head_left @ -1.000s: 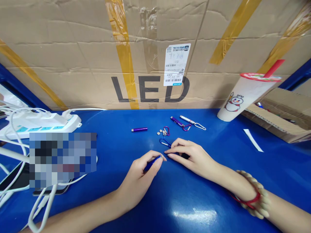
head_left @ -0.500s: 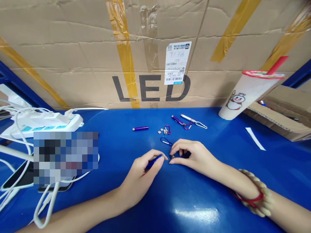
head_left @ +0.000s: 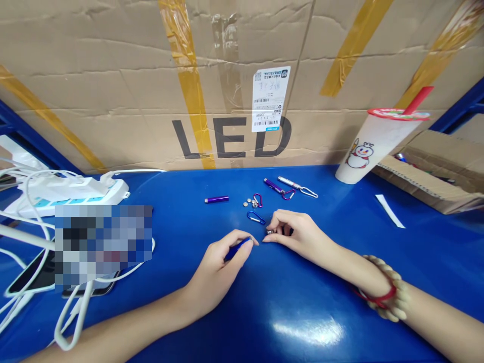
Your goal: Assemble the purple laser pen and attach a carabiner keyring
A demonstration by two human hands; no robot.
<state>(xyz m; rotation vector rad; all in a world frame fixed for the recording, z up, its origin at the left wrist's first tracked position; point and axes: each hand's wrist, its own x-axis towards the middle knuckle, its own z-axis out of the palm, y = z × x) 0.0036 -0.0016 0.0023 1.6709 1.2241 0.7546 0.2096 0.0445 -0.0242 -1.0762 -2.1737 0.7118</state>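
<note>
My left hand [head_left: 223, 267] is closed around a blue penlight tube [head_left: 235, 249], whose silvery end shows at the fingertips. Just to the right, my right hand [head_left: 293, 232] pinches a small silvery metal piece [head_left: 269, 232] between thumb and fingers, close above the blue table; its exact kind is hard to make out. The two sets of fingertips are near each other but apart. A blue carabiner [head_left: 256, 217] lies just beyond them. Past it are several button cells [head_left: 249, 202] beside a red carabiner [head_left: 258, 199].
A purple penlight tube [head_left: 217, 199] lies left of the cells. Farther right are a purple penlight [head_left: 273, 185] and a silver penlight [head_left: 289, 182] with clips. A drink cup [head_left: 372, 148], paper strip [head_left: 389, 210] and open carton [head_left: 423, 189] stand right; a power strip [head_left: 117, 190] and cables left.
My right hand has lifted slightly away from me with the silvery piece, widening the gap to the left fingertips. My left hand keeps its hold on the blue tube. The view has shifted a little.
</note>
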